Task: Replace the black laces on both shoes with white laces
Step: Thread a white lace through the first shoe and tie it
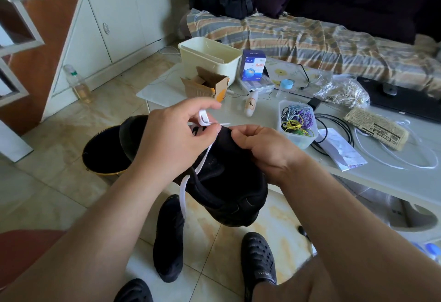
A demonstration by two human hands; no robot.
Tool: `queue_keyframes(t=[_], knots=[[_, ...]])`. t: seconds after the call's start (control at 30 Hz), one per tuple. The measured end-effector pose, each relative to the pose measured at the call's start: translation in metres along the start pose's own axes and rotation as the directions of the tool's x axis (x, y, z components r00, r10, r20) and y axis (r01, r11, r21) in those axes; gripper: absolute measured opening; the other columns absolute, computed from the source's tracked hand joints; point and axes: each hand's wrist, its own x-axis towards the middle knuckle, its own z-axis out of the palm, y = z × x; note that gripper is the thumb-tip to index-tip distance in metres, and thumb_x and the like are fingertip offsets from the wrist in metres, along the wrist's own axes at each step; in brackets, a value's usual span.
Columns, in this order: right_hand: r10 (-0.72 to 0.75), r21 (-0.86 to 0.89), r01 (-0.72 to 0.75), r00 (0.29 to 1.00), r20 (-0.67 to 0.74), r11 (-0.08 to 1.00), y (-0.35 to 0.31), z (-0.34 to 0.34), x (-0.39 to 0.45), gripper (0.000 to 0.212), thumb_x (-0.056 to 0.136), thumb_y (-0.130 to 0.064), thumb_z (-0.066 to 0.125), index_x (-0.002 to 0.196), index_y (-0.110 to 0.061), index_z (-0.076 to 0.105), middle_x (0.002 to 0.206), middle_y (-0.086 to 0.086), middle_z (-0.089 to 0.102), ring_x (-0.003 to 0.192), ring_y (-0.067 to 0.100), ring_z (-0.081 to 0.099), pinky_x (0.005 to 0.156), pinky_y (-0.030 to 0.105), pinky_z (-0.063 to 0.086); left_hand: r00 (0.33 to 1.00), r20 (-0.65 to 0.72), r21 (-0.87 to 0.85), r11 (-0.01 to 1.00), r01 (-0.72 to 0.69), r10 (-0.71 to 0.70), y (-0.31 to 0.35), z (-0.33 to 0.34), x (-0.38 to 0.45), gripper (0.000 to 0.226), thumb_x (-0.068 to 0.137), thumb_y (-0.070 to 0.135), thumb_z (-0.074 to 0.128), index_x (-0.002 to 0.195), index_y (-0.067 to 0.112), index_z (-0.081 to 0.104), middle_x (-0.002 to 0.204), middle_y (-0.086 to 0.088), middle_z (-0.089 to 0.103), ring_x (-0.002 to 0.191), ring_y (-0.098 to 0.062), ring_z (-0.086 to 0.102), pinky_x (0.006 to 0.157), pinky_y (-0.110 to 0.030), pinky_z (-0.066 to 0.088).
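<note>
A: The left hand (176,139) pinches the white lace (202,117) just behind its tip; the right hand (265,149) curls round the shoe (224,182), held between both.

B: The lace looks soft and floppy (best taken by the stiff tip).

A: The eyelets sit under the fingers; I can't tell which one is next. The second shoe (168,237) lies below.

2 blk shoes (229,182) (168,239), 1 wht lace (183,194), 2 hands (171,139) (267,151)
</note>
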Motion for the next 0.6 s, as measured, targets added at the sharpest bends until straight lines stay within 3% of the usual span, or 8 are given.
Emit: queue_keyframes(t=[0.07,0.2,0.37,0.5,0.6], knots=[[0.001,0.059,-0.003,0.999,0.033,0.998,0.000,0.001,0.000,0.020,0.103,-0.007,0.058,0.116,0.001,0.071,0.101,0.021,0.074,0.084,0.031,0.073,0.074,0.039,0.064,1.000,-0.008,0.020,0.999,-0.029,0.029,0.001,-0.003,0.001,0.024,0.087,0.029,0.080,0.109,0.040,0.077,0.084,0.025,0.073,0.075,-0.001,0.068,0.071,-0.019,0.053],[-0.024,0.132,0.018,0.999,0.042,0.991,0.003,0.004,0.001,0.012,0.101,-0.006,0.059,0.106,-0.007,0.070,0.095,0.016,0.073,0.080,0.027,0.072,0.073,0.036,0.064,0.988,-0.022,0.144,0.979,-0.146,0.151,0.003,-0.008,0.005,0.011,0.088,0.028,0.080,0.097,0.033,0.082,0.076,0.023,0.067,0.069,0.010,0.059,0.067,-0.002,0.041],[-0.089,0.172,0.078,0.994,0.060,0.982,0.004,0.005,0.002,0.014,0.101,-0.005,0.057,0.110,-0.004,0.067,0.094,0.014,0.073,0.081,0.024,0.073,0.074,0.035,0.062,0.963,0.020,0.230,0.936,-0.267,0.270,0.008,-0.014,0.006,0.009,0.084,0.020,0.080,0.085,0.029,0.081,0.064,0.008,0.064,0.072,-0.011,0.053,0.062,-0.019,0.041],[-0.096,0.142,0.088,0.994,0.053,0.986,0.003,0.007,-0.002,0.015,0.103,-0.004,0.055,0.103,-0.004,0.070,0.090,0.014,0.076,0.078,0.024,0.074,0.072,0.033,0.063,0.969,0.080,0.252,0.936,-0.247,0.235,0.001,-0.013,0.006,0.015,0.081,0.020,0.081,0.083,0.034,0.081,0.057,0.009,0.057,0.069,-0.010,0.052,0.063,-0.010,0.038],[-0.092,0.101,0.086,0.994,0.058,0.991,0.002,0.009,-0.006,0.019,0.103,-0.003,0.055,0.094,-0.004,0.073,0.087,0.015,0.076,0.075,0.025,0.074,0.072,0.034,0.063,0.978,0.086,0.274,0.939,-0.207,0.191,-0.001,-0.011,0.003,0.016,0.080,0.021,0.082,0.084,0.036,0.081,0.058,0.007,0.061,0.065,-0.011,0.055,0.060,-0.029,0.049]])
